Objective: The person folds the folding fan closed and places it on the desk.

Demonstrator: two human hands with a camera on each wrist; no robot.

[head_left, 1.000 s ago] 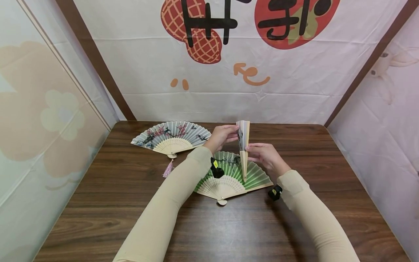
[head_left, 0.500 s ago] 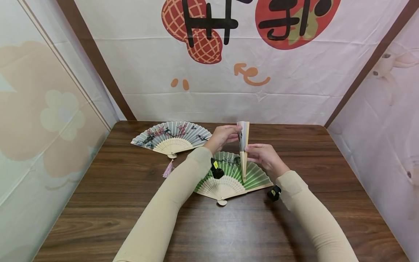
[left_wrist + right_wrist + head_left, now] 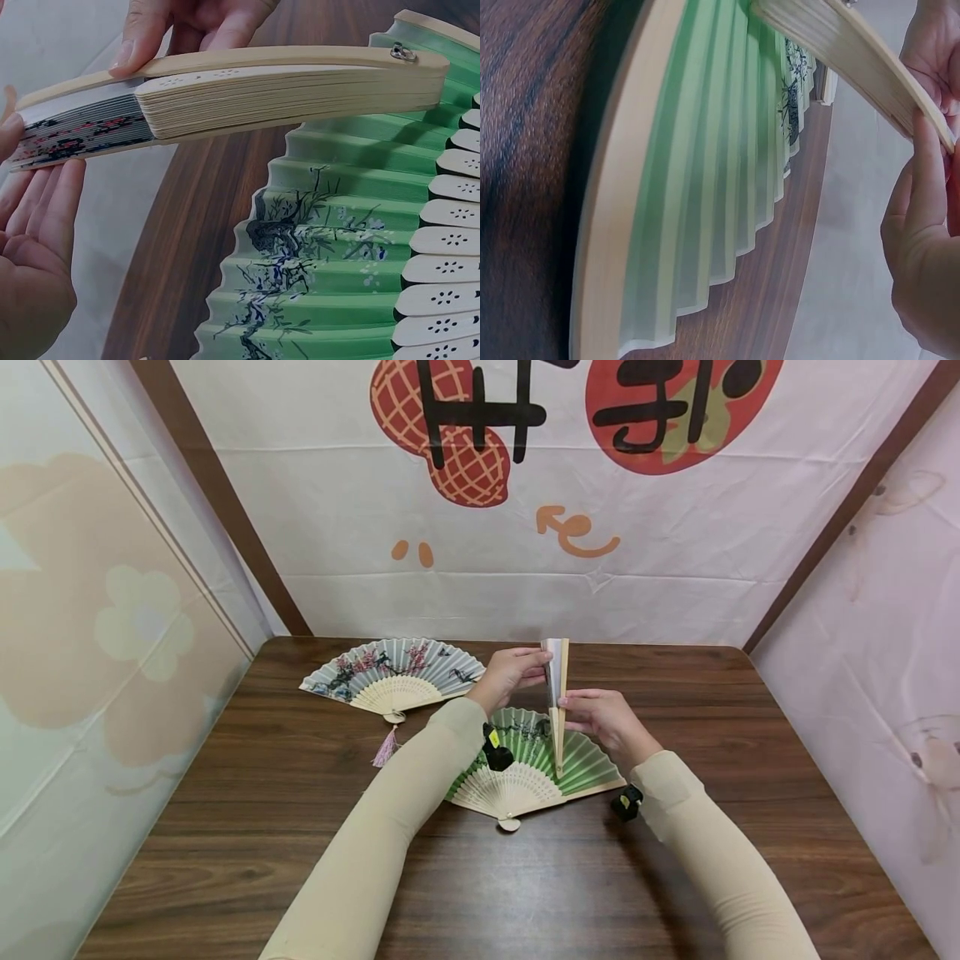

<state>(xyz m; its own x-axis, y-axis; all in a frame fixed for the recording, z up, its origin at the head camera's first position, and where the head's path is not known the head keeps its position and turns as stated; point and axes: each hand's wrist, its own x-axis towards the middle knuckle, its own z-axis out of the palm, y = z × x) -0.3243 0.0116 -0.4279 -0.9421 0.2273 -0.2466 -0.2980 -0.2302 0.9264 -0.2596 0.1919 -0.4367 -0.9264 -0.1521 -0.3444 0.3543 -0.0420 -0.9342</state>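
Observation:
Both hands hold a nearly folded hand fan (image 3: 557,710) upright above the table, its pivot end pointing down. My left hand (image 3: 517,672) pinches the fan's upper, pleated end between thumb and fingers; the left wrist view shows dark and red printing on those pleats. My right hand (image 3: 606,717) pinches the outer rib lower down, near where the pleats meet the sticks. Just beneath lies a spread green folding fan (image 3: 592,767) with a dark branch print, partly hidden by the left forearm and the held fan. Its pale sticks (image 3: 450,240) have punched holes.
A spread grey-white folding fan (image 3: 393,672) with blossom print lies at the back left, its pink tassel (image 3: 386,748) towards the front. The brown wooden table (image 3: 517,893) ends at a printed cloth wall (image 3: 487,602) behind; cloth walls also stand at both sides.
The held fan has turned slightly and tilted a little to the left, so its pale pleats show more than the print. Both hands keep their grip; the two spread fans have not moved.

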